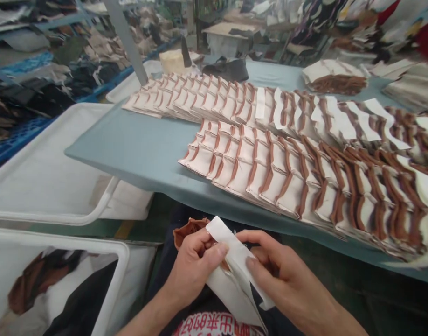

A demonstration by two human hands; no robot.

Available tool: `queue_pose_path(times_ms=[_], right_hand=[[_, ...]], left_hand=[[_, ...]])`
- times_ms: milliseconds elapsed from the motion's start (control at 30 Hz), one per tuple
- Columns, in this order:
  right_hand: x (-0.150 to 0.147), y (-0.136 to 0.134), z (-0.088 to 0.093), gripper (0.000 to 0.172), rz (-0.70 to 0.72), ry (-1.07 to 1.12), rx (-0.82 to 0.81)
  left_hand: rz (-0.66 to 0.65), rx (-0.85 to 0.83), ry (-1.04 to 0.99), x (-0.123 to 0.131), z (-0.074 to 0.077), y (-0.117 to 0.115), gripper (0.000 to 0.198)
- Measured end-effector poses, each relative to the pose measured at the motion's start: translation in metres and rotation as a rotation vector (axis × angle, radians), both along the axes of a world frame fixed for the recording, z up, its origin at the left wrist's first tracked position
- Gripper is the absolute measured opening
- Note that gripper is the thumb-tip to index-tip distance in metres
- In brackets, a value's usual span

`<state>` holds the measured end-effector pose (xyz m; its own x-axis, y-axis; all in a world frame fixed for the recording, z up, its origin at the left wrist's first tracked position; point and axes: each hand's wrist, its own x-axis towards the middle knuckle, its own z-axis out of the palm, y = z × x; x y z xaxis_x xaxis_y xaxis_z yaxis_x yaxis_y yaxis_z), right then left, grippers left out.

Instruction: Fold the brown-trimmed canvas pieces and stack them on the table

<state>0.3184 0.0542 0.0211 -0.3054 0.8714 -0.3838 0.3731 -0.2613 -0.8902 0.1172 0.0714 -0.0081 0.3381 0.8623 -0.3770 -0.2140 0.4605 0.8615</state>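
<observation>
In front of my lap, my left hand (196, 261) pinches the upper part of a white strip (230, 247) between thumb and fingers. The same hand holds a brown and off-white sewn piece (189, 229) beneath the strip. My right hand (275, 266) has its thumb on the strip's right edge, the index finger reaching over the top side. The strip lies slantwise over the off-white part of the piece, its lower end hanging free. Part of the piece is hidden behind my fingers.
Rows of overlapping off-white pieces with brown edges (256, 172) cover much of the blue-grey table (130, 144). White strips (366, 121) lie on the back row. White bins (53, 163) stand at left, the nearer one holding brown and black material (84, 298). Shelves (60, 21) stand behind.
</observation>
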Motion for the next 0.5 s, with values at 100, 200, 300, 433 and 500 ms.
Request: queue_pose_path(times_ms=[100,200,300,433,500], right_hand=[[0.003,-0.005,-0.003,0.034,0.043,-0.082,0.096],[0.011,-0.006,-0.006,0.032,0.077,-0.152,0.131],[0.021,-0.002,-0.007,0.029,0.0,-0.247,0.266],[0.016,0.003,-0.003,0.03,-0.218,-0.226,0.542],[0.005,0.003,-0.002,0.023,-0.255,-0.11,0.531]], left_hand=[[0.07,0.065,0.102,0.007,0.004,-0.003,0.049],[0.035,0.09,0.124,0.01,0.007,-0.007,0.047],[0.001,0.075,0.137,0.01,0.01,-0.01,0.046],[-0.015,0.112,0.176,0.016,0.016,-0.01,0.041],[-0.026,0.166,0.2,0.019,0.019,-0.009,0.038]])
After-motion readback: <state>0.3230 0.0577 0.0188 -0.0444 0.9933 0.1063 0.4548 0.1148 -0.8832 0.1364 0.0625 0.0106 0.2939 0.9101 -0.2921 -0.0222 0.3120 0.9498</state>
